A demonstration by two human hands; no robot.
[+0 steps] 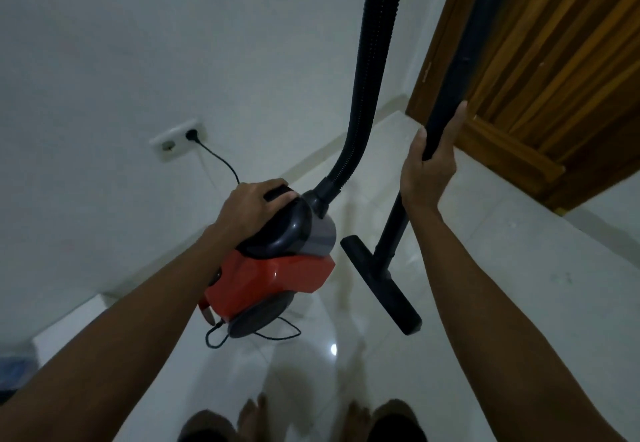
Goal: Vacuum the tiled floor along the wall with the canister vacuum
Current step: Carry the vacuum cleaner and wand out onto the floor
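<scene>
A red and dark grey canister vacuum [273, 278] hangs tilted above the glossy white tiled floor [311, 365]. My left hand [252, 204] grips its black top handle. A ribbed black hose [367, 70] rises from the canister's front out of the top of the view. My right hand [429, 167] is closed around the black wand [446, 95]. The wand's lower part ends in a flat black floor nozzle [381, 289], which sits just right of the canister, close to the floor. A white wall [138, 43] runs along the left.
The black power cord [221, 161] runs from a wall socket [178, 140] to the canister and loops on the floor beneath it. A wooden door [554, 70] stands at the right. A white box [69, 327] sits at the lower left. My bare feet [304, 417] are at the bottom.
</scene>
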